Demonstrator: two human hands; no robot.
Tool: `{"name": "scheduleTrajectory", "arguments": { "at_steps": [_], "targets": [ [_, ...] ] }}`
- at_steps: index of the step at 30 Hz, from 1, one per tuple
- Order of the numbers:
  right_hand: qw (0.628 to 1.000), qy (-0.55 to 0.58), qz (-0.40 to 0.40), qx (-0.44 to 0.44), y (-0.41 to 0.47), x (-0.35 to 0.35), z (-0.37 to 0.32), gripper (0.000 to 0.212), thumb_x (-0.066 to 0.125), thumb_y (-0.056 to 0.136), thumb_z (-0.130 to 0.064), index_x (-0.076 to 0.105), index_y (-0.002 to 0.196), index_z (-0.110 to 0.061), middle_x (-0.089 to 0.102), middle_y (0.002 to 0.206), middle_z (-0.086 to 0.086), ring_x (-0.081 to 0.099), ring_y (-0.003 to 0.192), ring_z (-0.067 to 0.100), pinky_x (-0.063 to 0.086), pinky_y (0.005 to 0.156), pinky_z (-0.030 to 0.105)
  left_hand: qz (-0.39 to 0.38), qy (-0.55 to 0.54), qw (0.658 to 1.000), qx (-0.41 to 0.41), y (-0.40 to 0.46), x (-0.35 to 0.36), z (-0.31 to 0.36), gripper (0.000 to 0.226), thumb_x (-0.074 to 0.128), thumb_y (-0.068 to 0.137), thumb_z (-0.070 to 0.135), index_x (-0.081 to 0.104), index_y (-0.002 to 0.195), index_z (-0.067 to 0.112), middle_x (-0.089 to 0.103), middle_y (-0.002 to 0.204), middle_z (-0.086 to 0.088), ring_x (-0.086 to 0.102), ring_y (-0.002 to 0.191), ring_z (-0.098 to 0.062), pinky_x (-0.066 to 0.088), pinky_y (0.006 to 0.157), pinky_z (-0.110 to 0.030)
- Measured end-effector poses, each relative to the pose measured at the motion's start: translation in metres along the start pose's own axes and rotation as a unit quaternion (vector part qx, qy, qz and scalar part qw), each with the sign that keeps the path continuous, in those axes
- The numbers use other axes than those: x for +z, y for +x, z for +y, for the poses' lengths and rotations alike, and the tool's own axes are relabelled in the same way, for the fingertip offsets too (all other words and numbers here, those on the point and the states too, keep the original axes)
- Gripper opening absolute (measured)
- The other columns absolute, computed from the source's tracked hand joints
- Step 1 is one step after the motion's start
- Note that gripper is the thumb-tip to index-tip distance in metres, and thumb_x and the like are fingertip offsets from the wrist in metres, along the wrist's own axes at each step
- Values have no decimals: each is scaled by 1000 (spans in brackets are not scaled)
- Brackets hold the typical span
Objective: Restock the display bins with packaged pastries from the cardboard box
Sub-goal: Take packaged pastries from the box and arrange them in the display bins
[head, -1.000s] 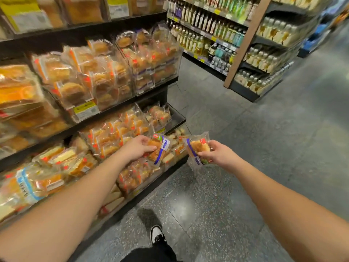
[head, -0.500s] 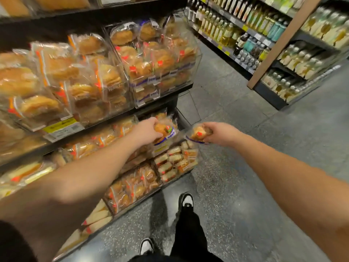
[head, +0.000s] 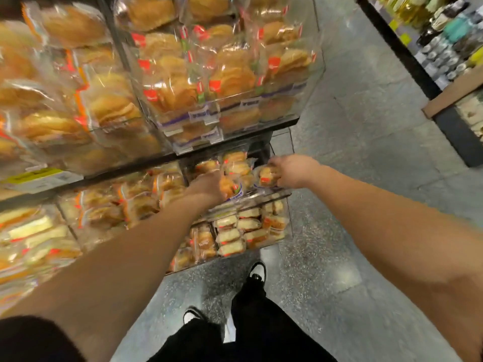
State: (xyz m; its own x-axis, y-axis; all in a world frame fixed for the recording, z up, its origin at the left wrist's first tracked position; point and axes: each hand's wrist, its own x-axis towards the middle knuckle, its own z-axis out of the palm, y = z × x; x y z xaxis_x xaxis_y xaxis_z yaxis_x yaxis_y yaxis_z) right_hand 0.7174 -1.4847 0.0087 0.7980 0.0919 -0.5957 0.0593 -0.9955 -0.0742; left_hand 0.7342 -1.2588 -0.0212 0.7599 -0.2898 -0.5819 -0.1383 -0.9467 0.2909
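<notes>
Two hands are at work in the middle shelf's clear bin (head: 261, 197), and we read this as the placing step of the restock. Our left hand (head: 209, 186) reaches in with its fingers curled round a wrapped pastry (head: 231, 188) bearing a blue-edged label, low against the packs already lying there. Our right hand (head: 291, 172) grips a second packaged pastry (head: 266, 176) with a red sticker, fingers and thumb closed on its edges, just inside the bin's right end. Both packs touch or nearly touch the stock beneath them; motion blur keeps us from saying which.

We see no cardboard box for the task anywhere here, unless the brown edge (head: 454, 92) at the far right across the aisle is part of one; we cannot tell.

Next, we judge, each hand needs to let go once its pack sits settled and facing outward, then draw back without dragging neighbours over the low front wall. Soft wrappers slide easily, so a gentle release seems wise.
</notes>
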Motion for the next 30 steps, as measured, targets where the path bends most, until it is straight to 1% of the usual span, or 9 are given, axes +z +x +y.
{"name": "scheduleTrajectory", "arguments": {
  "at_steps": [4,7,10,12,16,19,23,27,30],
  "targets": [
    [998,3,-47,-29,32,18,7,50,61,93,-26,46,140,-23,61,112,6,55,90,23,48,78,32,-22,48,998,-16,15,20,-7,26,56,88,23,57,114,23,65,117,-8,62,107,-31,52,90,-41],
    [996,-8,-71,-43,53,32,9,48,58,94,-25,49,141,-30,61,122,4,57,97,22,47,77,31,-34,79,996,7,25,32,-3,35,46,92,7,50,125,20,63,113,-12,62,105,-34,52,89,-45],
    [995,-35,-65,-65,64,43,7,50,56,96,-24,48,145,-32,53,138,3,55,119,25,50,94,36,-36,88,995,15,38,45,-7,45,41,94,2,43,136,20,65,108,-15,64,98,-37,55,84,-48],
    [993,-50,-66,-80,69,52,4,50,57,97,-26,47,146,-33,49,145,3,52,126,26,46,99,36,-45,87,995,16,44,52,-13,43,40,95,4,46,136,15,66,107,-17,65,95,-37,56,83,-50],
    [993,-14,-72,-95,80,62,-4,56,60,93,-18,49,145,-35,52,147,2,56,123,25,48,97,33,-82,135,987,-4,52,53,-20,31,41,97,10,60,121,7,62,118,-17,60,106,-35,51,93,-47],
    [990,-22,-86,-109,88,63,-12,62,58,91,-11,46,147,-32,49,148,5,53,127,27,45,98,33,-86,193,977,-16,58,55,-20,33,42,96,4,61,124,4,59,125,-19,55,114,-37,45,98,-48],
    [989,-39,-87,-112,97,65,-21,59,58,90,-6,50,142,-32,57,137,6,57,118,26,49,94,35,-95,219,971,-32,62,59,-19,30,48,94,1,65,118,5,65,118,-16,59,110,-34,45,96,-45],
    [989,-64,-70,-111,102,72,-31,62,51,91,1,47,144,-31,57,135,9,58,117,28,49,84,34,-98,187,975,-73,64,65,-21,32,46,95,-2,61,123,-1,59,125,-21,55,117,-39,49,92,-43],
    [986,-98,-66,-117,106,78,-37,60,46,94,3,45,146,-28,56,135,11,57,119,30,51,90,38,-99,181,974,-93,63,66,-19,35,45,96,-1,58,130,1,55,131,-23,53,120,-40,50,90,-44]
  ]
}}
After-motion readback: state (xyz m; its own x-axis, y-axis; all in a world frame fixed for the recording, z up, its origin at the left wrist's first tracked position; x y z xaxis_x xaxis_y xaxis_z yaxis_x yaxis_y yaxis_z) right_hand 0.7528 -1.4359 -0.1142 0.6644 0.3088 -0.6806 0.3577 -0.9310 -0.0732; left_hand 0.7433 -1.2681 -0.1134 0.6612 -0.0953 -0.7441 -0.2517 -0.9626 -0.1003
